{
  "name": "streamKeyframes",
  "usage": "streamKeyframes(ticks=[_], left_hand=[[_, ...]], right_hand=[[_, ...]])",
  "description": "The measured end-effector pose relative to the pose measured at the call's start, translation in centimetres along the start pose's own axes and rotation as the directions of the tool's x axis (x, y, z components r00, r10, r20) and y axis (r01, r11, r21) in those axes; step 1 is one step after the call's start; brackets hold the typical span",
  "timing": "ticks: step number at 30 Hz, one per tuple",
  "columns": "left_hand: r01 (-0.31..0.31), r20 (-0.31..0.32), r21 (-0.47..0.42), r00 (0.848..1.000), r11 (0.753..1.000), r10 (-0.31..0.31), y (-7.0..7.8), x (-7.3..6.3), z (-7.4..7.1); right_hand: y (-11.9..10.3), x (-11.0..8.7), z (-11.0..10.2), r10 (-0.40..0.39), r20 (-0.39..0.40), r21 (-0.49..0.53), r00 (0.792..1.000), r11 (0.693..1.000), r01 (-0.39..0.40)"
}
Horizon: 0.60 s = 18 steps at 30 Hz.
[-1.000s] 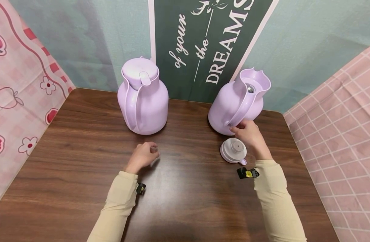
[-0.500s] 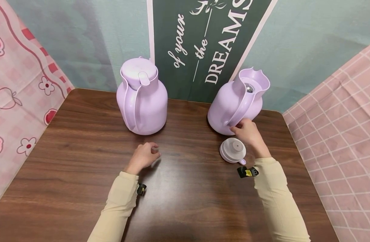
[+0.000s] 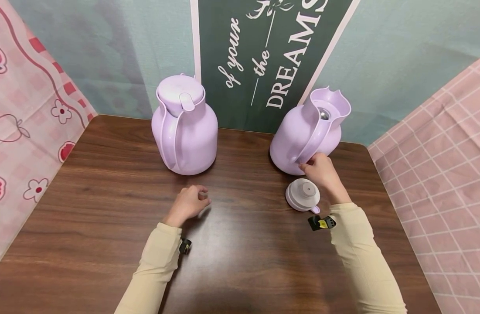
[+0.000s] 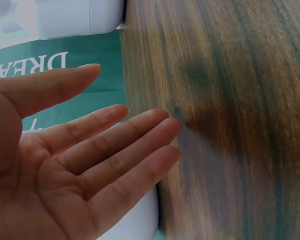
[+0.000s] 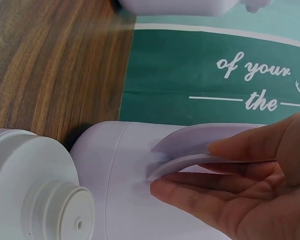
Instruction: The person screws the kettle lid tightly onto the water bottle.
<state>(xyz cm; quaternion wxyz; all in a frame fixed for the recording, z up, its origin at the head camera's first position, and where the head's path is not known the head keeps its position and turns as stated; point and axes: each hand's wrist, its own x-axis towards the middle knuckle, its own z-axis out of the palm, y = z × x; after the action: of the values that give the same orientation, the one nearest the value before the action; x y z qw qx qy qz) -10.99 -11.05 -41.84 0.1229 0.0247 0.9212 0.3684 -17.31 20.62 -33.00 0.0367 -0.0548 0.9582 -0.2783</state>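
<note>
On the right in the head view, a lilac thermos jug (image 3: 292,139) stands with its top uncovered, showing a shiny inner mouth. My right hand (image 3: 322,172) holds the lower part of its handle (image 5: 187,161), thumb on one side and fingers on the other in the right wrist view. Just in front of that jug sits its stopper lid (image 3: 304,195), upside down, with the pale plug upward and a lilac tab sticking out. Over the table to the left, my left hand (image 3: 188,203) holds nothing; its fingers are extended and spread from the thumb in the left wrist view.
A second lilac thermos jug (image 3: 198,139), lid on, stands at the back left of the brown wooden table (image 3: 240,261). Behind runs a green cloth backdrop (image 3: 118,56) with lettering. Pink patterned cloths hang at both sides.
My left hand has shifted very slightly to the right. The right hand stays at the jug's handle, and the jugs and lid keep their places.
</note>
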Motion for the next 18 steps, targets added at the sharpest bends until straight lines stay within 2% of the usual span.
streamKeyframes(ticks=[18], left_hand=[[0.001,0.013,-0.009,1.000,1.000,-0.001,0.07,0.08,0.24]], right_hand=[[0.07,0.06,-0.22,0.033,0.054,0.043,0.998,0.998,-0.035]])
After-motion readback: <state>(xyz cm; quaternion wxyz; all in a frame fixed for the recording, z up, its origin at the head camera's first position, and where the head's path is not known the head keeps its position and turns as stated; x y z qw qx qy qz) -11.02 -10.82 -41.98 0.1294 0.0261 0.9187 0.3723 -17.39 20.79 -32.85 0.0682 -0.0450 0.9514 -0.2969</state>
